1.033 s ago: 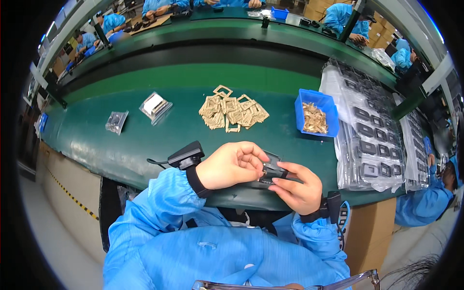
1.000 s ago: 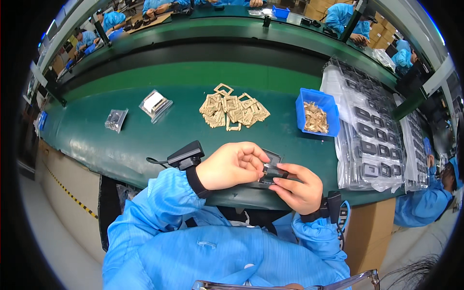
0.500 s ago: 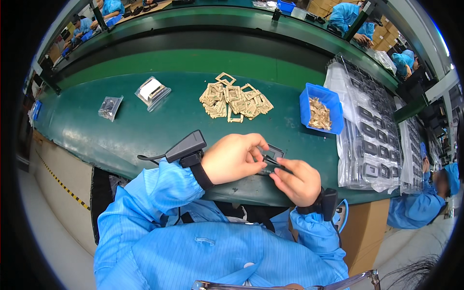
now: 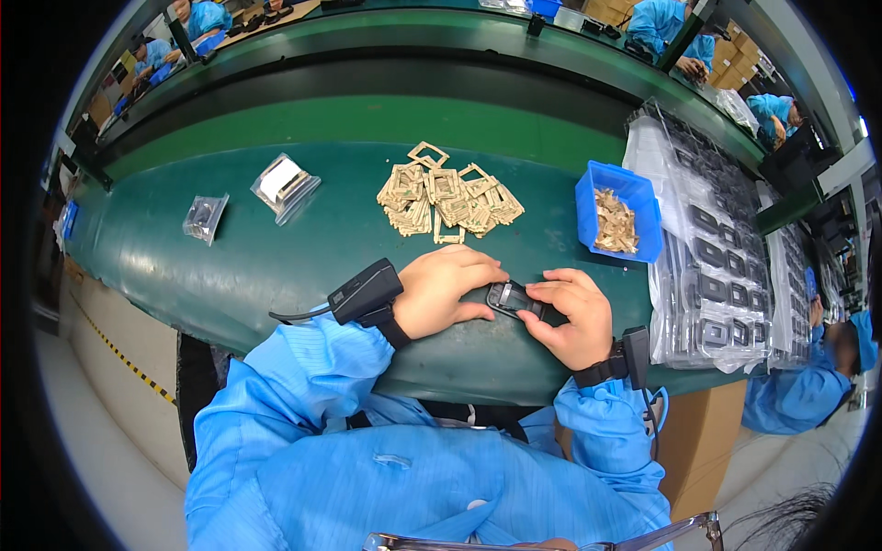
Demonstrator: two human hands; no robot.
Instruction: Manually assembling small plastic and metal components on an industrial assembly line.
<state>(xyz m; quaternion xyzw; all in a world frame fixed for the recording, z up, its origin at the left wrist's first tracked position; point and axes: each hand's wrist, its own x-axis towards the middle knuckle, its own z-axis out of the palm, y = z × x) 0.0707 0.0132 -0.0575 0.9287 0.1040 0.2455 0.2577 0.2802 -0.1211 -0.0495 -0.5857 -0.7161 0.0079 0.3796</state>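
Observation:
A small black plastic housing (image 4: 511, 297) with a lighter strip across it lies low over the green table in front of me. My left hand (image 4: 447, 292) has its index finger and thumb at the housing's left end. My right hand (image 4: 574, 317) grips the right end between thumb and fingers. Beyond the hands lies a loose pile of tan rectangular frames (image 4: 446, 188). To the right of the pile stands a blue bin (image 4: 588, 241) holding small tan scraps (image 4: 616, 220).
Two clear bags, a smaller one (image 4: 205, 218) and one with a white label (image 4: 283, 186), lie at the left of the green table (image 4: 303, 266). Stacked plastic trays of black frames (image 4: 712, 266) fill the right side. Co-workers in blue sit beyond and at the right.
The black housing, earlier partly covered by my fingers with a small dark piece held above it, now shows flatter and plainer. My hands have moved slightly apart, to its two ends.

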